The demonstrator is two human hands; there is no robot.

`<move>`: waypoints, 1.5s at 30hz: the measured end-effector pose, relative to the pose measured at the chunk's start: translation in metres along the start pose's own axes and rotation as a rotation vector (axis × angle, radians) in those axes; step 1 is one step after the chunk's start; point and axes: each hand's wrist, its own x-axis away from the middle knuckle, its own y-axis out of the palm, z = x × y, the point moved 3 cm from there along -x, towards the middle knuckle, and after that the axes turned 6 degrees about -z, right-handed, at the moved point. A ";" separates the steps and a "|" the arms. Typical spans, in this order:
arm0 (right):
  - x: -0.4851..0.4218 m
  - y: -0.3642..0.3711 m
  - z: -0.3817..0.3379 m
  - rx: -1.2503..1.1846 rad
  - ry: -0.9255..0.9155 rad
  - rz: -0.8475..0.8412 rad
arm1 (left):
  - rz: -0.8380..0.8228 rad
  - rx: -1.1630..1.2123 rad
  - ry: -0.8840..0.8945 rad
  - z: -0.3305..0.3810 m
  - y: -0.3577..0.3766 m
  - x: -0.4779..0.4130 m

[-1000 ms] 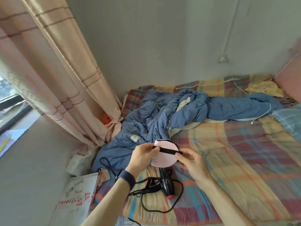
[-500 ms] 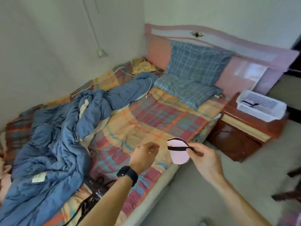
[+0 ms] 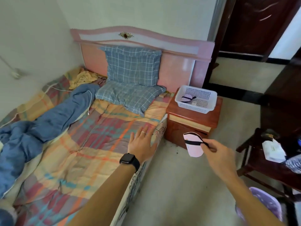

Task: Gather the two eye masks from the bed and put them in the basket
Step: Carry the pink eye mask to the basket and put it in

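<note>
My right hand [image 3: 217, 153] pinches a pink eye mask [image 3: 194, 148] by its black strap; the mask hangs in the air in front of the wooden nightstand [image 3: 192, 121]. A white perforated basket [image 3: 196, 107] stands on the nightstand, and a second pale eye mask [image 3: 186, 98] with a dark strap lies inside it. My left hand [image 3: 142, 144], with a ring and a black watch, hovers flat and open over the plaid bed cover [image 3: 91, 144] near the bed's right edge, holding nothing.
Two blue checked pillows [image 3: 132, 79] lean at the pink headboard. A crumpled blue quilt [image 3: 40, 126] covers the bed's left side. A dark wooden chair [image 3: 267, 167] with papers stands at right, a lilac bin [image 3: 263, 203] below it. Grey floor lies between bed and chair.
My view has swung right from the foot of the bed to the headboard and nightstand. My left hand let go of the mask and opened; my right hand carried the mask toward the nightstand.
</note>
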 end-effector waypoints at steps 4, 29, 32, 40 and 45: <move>-0.059 -0.018 0.018 0.012 0.030 0.035 | -0.034 -0.030 0.023 0.029 0.009 -0.063; -0.502 0.023 0.172 -0.155 0.673 -0.060 | -0.337 0.049 -0.105 0.093 0.101 -0.488; -0.545 0.040 0.199 -0.053 0.687 -0.179 | -0.328 0.084 -0.189 0.100 0.120 -0.516; -0.638 0.098 0.248 0.124 0.659 -0.464 | -0.325 0.154 -0.488 0.119 0.161 -0.557; -0.656 0.113 0.258 0.181 0.701 -0.452 | -0.322 0.202 -0.585 0.124 0.182 -0.566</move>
